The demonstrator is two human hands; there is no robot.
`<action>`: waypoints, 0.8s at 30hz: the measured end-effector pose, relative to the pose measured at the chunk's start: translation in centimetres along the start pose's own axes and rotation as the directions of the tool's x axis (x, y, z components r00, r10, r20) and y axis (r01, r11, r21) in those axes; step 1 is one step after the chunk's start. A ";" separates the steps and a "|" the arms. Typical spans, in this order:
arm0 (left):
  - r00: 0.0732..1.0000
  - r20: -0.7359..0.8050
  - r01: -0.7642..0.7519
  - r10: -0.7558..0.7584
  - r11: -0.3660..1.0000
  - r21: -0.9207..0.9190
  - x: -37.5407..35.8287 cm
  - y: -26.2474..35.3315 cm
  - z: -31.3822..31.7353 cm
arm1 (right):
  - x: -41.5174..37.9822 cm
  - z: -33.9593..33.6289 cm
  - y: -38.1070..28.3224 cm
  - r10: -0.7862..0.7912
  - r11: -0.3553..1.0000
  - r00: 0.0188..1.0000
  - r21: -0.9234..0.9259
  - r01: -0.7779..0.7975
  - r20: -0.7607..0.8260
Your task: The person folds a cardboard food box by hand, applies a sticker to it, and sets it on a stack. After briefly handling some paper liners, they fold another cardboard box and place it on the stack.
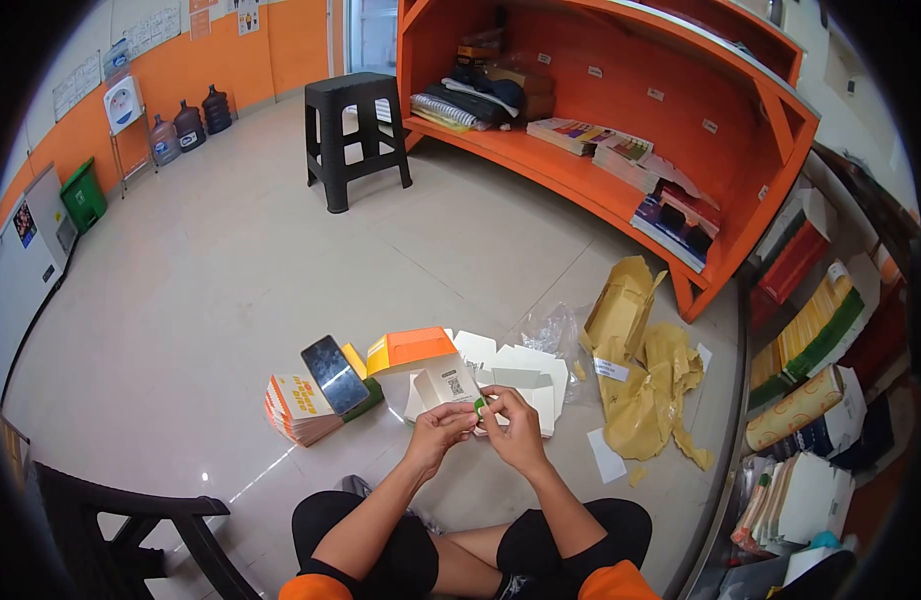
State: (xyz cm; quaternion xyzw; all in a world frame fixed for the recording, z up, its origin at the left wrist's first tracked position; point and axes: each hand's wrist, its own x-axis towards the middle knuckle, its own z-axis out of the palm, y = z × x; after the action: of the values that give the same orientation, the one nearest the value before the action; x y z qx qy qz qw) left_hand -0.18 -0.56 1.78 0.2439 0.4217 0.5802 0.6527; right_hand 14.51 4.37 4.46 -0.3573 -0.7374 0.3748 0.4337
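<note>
My left hand (443, 432) and my right hand (513, 425) meet in front of my crossed legs, fingers pinched together on a small green item (480, 406). What exactly the item is cannot be made out. Just beyond my hands lies an orange and white carton (413, 350) with a printed code on its white side. White cartons (521, 375) lie beside and behind it on the right. To the left, a phone (335, 374) rests on a fanned stack of printed cards or booklets (298, 405).
Torn brown wrapping paper (636, 390) and clear plastic (554, 333) lie to the right. A black stool (351, 135) stands ahead, near an orange shelf (551, 160). Another black stool (131, 530) is at the lower left. Stacked goods (796, 500) line the right side.
</note>
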 end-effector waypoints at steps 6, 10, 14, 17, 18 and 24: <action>0.999 0.016 -0.051 0.049 0.996 0.078 -0.5 0.3 0.0 | 0.0 0.1 0.5 0.036 0.995 0.998 0.089 -0.041 0.058; 1.000 -0.003 -0.020 0.020 0.995 0.102 -0.6 0.6 0.5 | -0.2 0.5 2.0 0.012 0.988 0.997 0.155 -0.024 0.074; 0.999 0.017 -0.037 0.035 0.991 0.128 -0.2 0.5 0.8 | -0.7 1.5 1.2 0.290 0.826 0.957 0.505 -0.252 0.004; 1.000 0.005 -0.023 0.022 0.996 0.084 -0.4 0.3 0.9 | -1.0 2.0 1.1 0.260 0.847 0.965 0.485 -0.216 -0.024; 1.000 -0.010 -0.016 0.017 0.998 0.066 -0.5 0.2 0.7 | -1.0 2.1 1.0 0.249 0.857 0.968 0.469 -0.214 -0.014; 0.999 -0.041 -0.033 0.030 0.997 -0.064 -0.7 0.5 0.1 | -0.1 0.9 1.7 0.126 0.942 0.987 0.299 -0.151 0.104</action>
State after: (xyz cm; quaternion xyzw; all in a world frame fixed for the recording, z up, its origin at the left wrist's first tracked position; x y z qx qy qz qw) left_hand -0.30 -1.13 2.41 0.2178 0.4118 0.6085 0.6424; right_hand 14.06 4.81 2.64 -0.3211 -0.6611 0.5284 0.4251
